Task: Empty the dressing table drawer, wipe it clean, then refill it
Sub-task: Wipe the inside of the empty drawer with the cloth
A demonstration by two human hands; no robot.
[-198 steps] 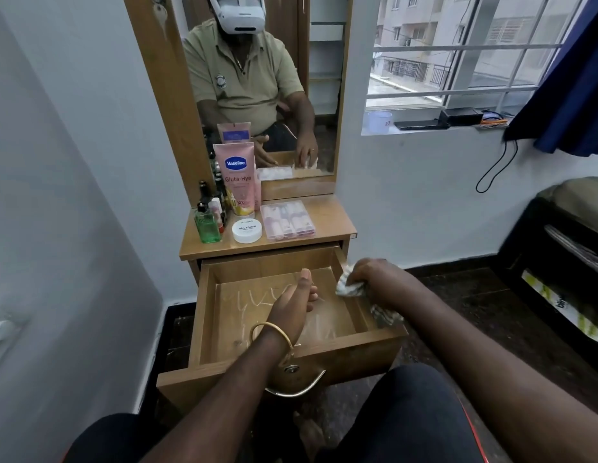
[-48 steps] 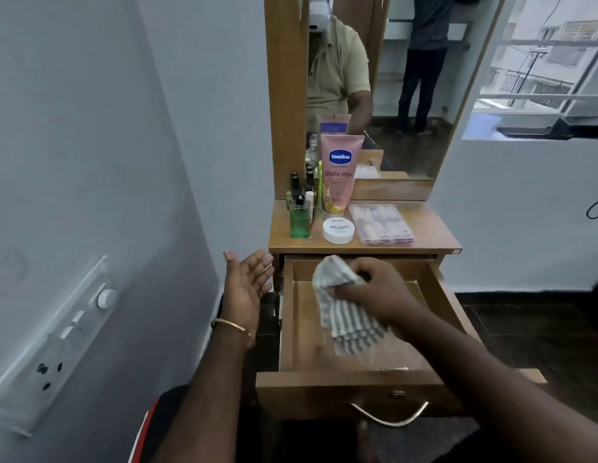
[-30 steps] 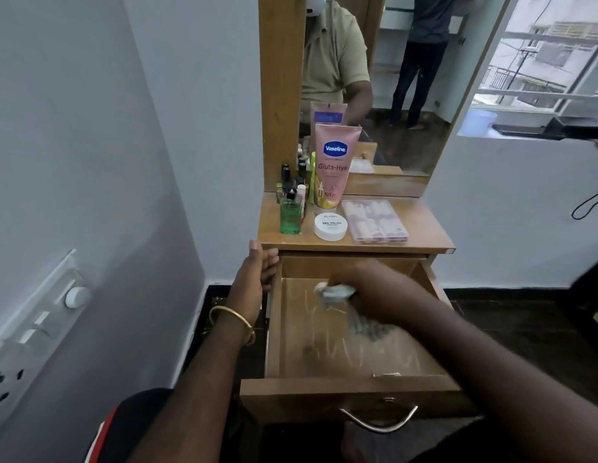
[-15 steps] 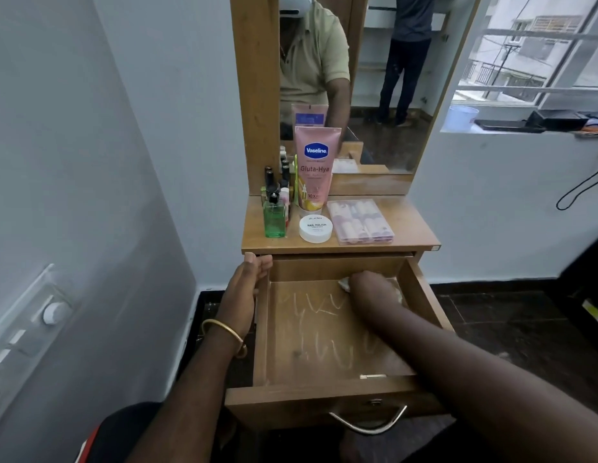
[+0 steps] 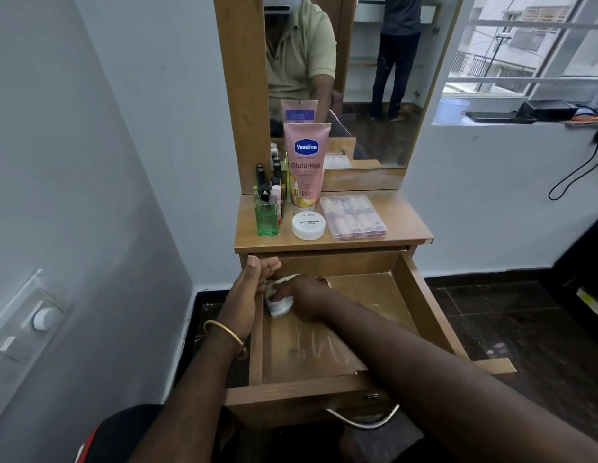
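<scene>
The drawer [image 5: 424,305] stands pulled out from the dressing table [image 5: 404,228], its long axis running from the table front toward the viewer, its metal handle [image 5: 364,421] on the near face; the floor of the drawer holds no items and shows pale smear marks [image 5: 311,345] near its middle.

The right hand [image 5: 306,297] reaches into the far left corner of the drawer, fingers curled round a bunched white cloth [image 5: 279,304] and pressing it against the drawer floor, just beside the left wall; the forearm crosses the drawer diagonally from the near right.

The left hand [image 5: 247,292] rests on the left wall of the drawer at its far end, just below the table top; the fingers lie fairly straight along the edge, thumb uppermost, holding nothing; a gold bangle [image 5: 224,332] sits at the wrist.

On the table top, upright at the back: a pink Vaseline tube [image 5: 306,165], cap downward; left of it a cluster of small dark-capped bottles [image 5: 269,178] and a green bottle [image 5: 266,218]; in front of the tube a round white jar [image 5: 308,225] marked nail polish; right of the jar a clear flat case [image 5: 354,217] lying flat, its long axis running front to back, slightly angled.

A mirror [image 5: 341,78] rises behind the table; a switch plate [image 5: 30,315] is fixed to the left wall.
</scene>
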